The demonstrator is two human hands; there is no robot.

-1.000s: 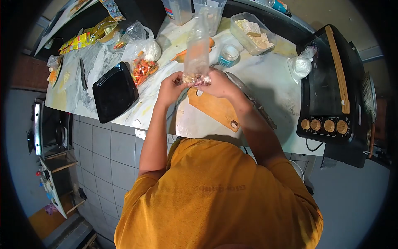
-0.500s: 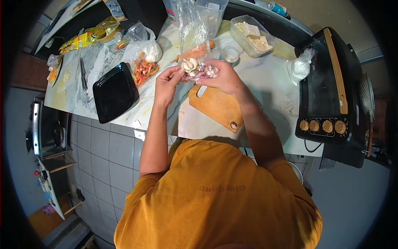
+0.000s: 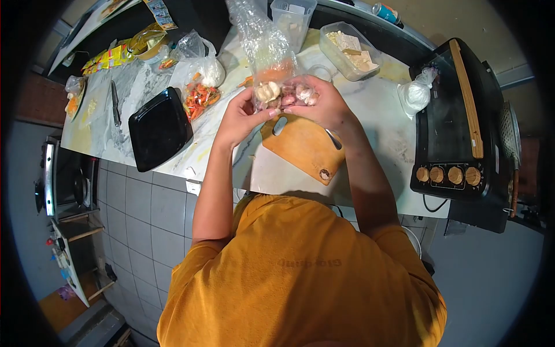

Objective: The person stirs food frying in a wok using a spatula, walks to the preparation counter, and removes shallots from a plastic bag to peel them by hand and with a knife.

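In the head view, the left hand (image 3: 243,120) and right hand (image 3: 328,107) held a clear bag (image 3: 261,43) between them, above the far edge of a board (image 3: 303,151). The left fingers were bent round the bag's lower left side, closed on the plastic, with the thumb along its bottom edge. The right fingers curled round the other side, also closed on it, thumb underneath and its tip near the left thumb. Pale cloves (image 3: 267,91) sat in the bag's lower end by the left hand, and pinkish bulbs (image 3: 303,95) lay beside them by the right; the upper plastic stretched away, crumpled and shiny. The board lay at a slant on the counter (image 3: 384,87), between the forearms. Left of the hands were a bag of red and orange pieces (image 3: 202,101), a black tray (image 3: 161,130) touching or just beside it, and, farther left, a knife (image 3: 115,104). Beyond the right hand stood an open tub (image 3: 367,67) with pale blocks (image 3: 349,43) in it. Farther right, a white bag (image 3: 415,97) stood next to an oven (image 3: 448,118).
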